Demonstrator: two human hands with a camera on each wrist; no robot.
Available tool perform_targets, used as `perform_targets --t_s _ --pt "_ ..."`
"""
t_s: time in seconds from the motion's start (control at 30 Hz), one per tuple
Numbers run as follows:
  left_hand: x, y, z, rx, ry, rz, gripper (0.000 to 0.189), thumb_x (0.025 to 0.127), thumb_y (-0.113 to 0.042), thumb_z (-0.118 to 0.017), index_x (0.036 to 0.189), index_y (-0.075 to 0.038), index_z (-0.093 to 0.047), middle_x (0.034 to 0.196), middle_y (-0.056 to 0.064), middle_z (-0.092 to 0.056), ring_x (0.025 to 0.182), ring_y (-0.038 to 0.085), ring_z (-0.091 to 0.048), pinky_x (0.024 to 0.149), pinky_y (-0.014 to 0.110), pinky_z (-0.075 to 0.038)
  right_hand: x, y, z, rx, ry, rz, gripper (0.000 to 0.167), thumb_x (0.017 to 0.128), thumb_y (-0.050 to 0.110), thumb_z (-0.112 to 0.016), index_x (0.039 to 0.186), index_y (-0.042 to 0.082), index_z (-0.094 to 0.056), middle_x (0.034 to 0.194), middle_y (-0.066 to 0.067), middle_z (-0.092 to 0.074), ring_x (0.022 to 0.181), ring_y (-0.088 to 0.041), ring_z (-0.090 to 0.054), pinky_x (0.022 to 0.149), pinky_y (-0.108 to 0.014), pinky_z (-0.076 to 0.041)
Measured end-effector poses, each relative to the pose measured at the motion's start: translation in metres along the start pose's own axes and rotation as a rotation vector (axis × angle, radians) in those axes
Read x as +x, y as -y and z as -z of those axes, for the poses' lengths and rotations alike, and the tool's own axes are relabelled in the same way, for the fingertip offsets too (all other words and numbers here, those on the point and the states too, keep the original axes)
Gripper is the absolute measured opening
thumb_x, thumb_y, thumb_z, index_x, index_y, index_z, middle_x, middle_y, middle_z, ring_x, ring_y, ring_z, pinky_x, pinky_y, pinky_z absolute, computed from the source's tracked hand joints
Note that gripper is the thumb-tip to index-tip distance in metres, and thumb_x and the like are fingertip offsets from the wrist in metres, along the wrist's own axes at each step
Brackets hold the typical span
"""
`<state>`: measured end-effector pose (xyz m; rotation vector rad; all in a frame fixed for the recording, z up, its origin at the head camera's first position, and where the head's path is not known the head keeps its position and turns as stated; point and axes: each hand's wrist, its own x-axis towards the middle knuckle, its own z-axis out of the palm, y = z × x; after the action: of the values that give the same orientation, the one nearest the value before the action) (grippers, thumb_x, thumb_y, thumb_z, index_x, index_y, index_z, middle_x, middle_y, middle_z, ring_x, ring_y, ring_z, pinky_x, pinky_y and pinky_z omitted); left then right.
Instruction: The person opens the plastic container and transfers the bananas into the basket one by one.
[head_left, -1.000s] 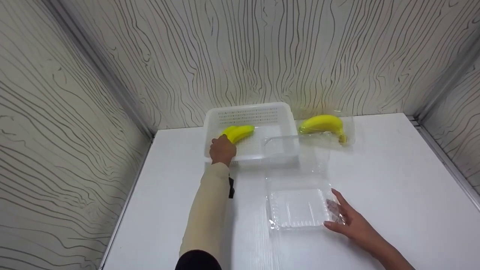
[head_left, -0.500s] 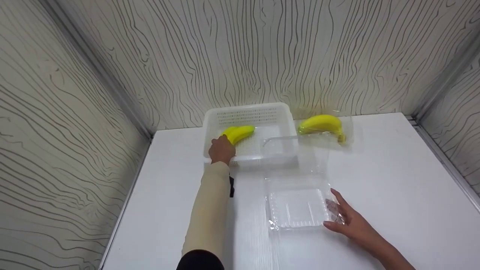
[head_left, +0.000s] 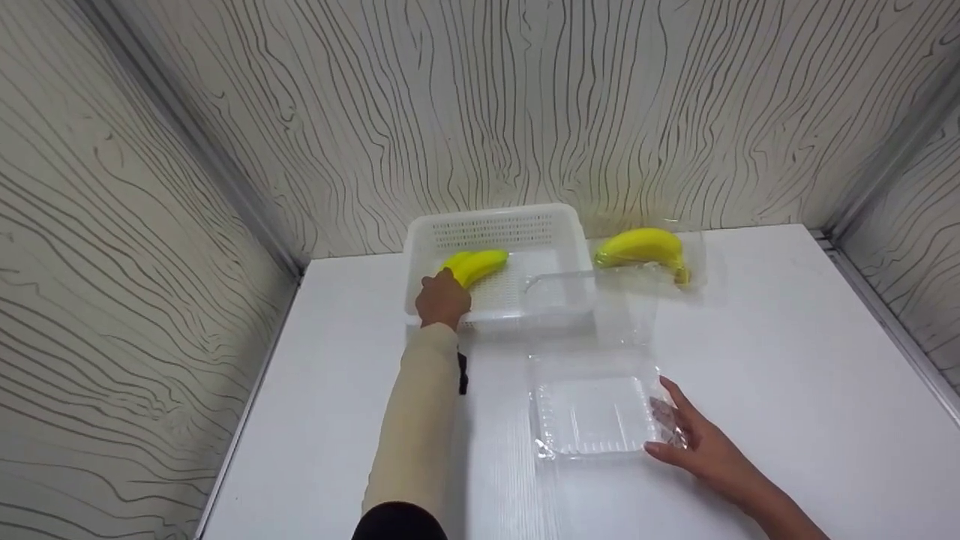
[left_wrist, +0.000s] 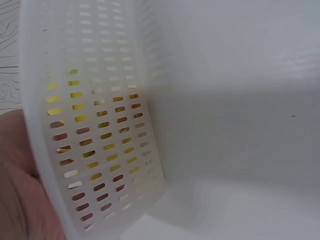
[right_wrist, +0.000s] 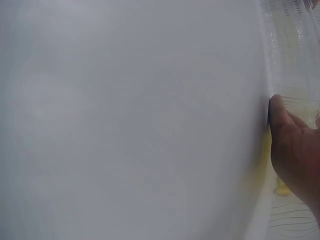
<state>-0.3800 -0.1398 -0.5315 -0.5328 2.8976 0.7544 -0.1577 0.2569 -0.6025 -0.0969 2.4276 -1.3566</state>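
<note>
In the head view, my left hand [head_left: 444, 300] reaches over the near rim of a white plastic basket [head_left: 576, 234] and grips the near end of a bunch of yellow bananas [head_left: 480, 266]. Through the slots of the basket wall [left_wrist: 112, 65], the left wrist view gives glimpses of yellow and of fingers. A clear plastic clamshell box [head_left: 596, 412] stands with its lid raised, tilted back towards the basket. My right hand [head_left: 701, 442] holds the box by its right side, thumb at the near corner and fingers along the wall.
Beside the basket on the right, another bunch of bananas [head_left: 645, 246] lies in clear plastic packaging. All of it stands on a white table [head_left: 787, 375] enclosed by wood-patterned panels [head_left: 510, 97] at the back and sides.
</note>
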Motion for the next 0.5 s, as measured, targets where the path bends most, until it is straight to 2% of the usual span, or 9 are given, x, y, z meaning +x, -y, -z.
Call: perform_targets --t_s 0.13,0.27,0.3,0.33,0.4,0.47,0.5 --pt "0.0019 0.0020 -0.0004 0.057 -0.002 -0.009 0.049 0.102 -0.019 -0.062 0.149 -0.008 -0.059 0.128 0.017 -0.067 0.110 0.028 -0.064 0.107 0.048 -0.057 0.0013 0.0014 -0.0013 -0.012 0.010 -0.018 0.105 0.100 0.045 -0.074 0.173 0.036 0.001 0.173 -0.029 -0.029 0.159 -0.047 -0.034 0.114 -0.024 -0.043" --pt "0.0043 0.0020 -0.0020 0.087 -0.001 -0.035 0.048 0.102 -0.019 -0.062 0.148 -0.007 -0.060 0.126 0.018 -0.068 0.110 0.029 -0.066 0.103 0.049 -0.058 0.0014 0.0008 -0.0013 -0.009 0.011 -0.030 0.105 0.100 0.045 -0.073 0.173 0.036 0.001 0.172 -0.029 -0.030 0.159 -0.048 -0.035 0.110 -0.018 -0.042" --pt "0.0047 0.0015 -0.0022 0.084 -0.002 -0.039 0.048 0.102 -0.019 -0.062 0.148 -0.007 -0.060 0.126 0.018 -0.068 0.110 0.030 -0.066 0.102 0.049 -0.058 0.0012 0.0006 -0.0012 -0.015 0.007 -0.030 0.105 0.100 0.045 -0.073 0.173 0.036 0.001 0.172 -0.029 -0.030 0.159 -0.048 -0.035 0.112 -0.020 -0.042" --pt "0.0050 0.0010 -0.0027 0.086 -0.001 -0.043 0.048 0.102 -0.020 -0.062 0.148 -0.007 -0.059 0.127 0.018 -0.068 0.110 0.030 -0.066 0.103 0.049 -0.058 0.0009 0.0002 -0.0012 -0.016 0.003 -0.030 0.105 0.100 0.045 -0.074 0.173 0.035 0.001 0.172 -0.029 -0.031 0.159 -0.048 -0.034 0.114 -0.024 -0.043" --pt "0.0050 0.0000 -0.0033 0.091 -0.006 -0.042 0.047 0.102 -0.020 -0.062 0.148 -0.007 -0.060 0.127 0.018 -0.068 0.112 0.030 -0.066 0.103 0.049 -0.058 0.0003 -0.0003 -0.0013 -0.018 -0.001 -0.027 0.105 0.100 0.045 -0.074 0.173 0.034 0.001 0.172 -0.030 -0.031 0.159 -0.049 -0.033 0.122 -0.039 -0.043" --pt "0.0053 -0.0010 -0.0040 0.102 -0.011 -0.037 0.046 0.103 -0.020 -0.062 0.147 -0.007 -0.060 0.127 0.017 -0.069 0.112 0.030 -0.067 0.103 0.049 -0.058 0.0001 -0.0004 -0.0013 -0.014 -0.002 -0.025 0.106 0.099 0.045 -0.074 0.173 0.034 0.002 0.172 -0.031 -0.029 0.159 -0.050 -0.032 0.126 -0.055 -0.038" --pt "0.0053 -0.0019 -0.0039 0.103 -0.011 -0.035 0.047 0.103 -0.020 -0.062 0.148 -0.007 -0.060 0.128 0.017 -0.069 0.113 0.030 -0.067 0.104 0.049 -0.058 0.0000 -0.0004 -0.0013 -0.016 -0.005 -0.025 0.106 0.099 0.046 -0.074 0.173 0.034 0.002 0.173 -0.030 -0.027 0.160 -0.051 -0.031 0.126 -0.059 -0.036"
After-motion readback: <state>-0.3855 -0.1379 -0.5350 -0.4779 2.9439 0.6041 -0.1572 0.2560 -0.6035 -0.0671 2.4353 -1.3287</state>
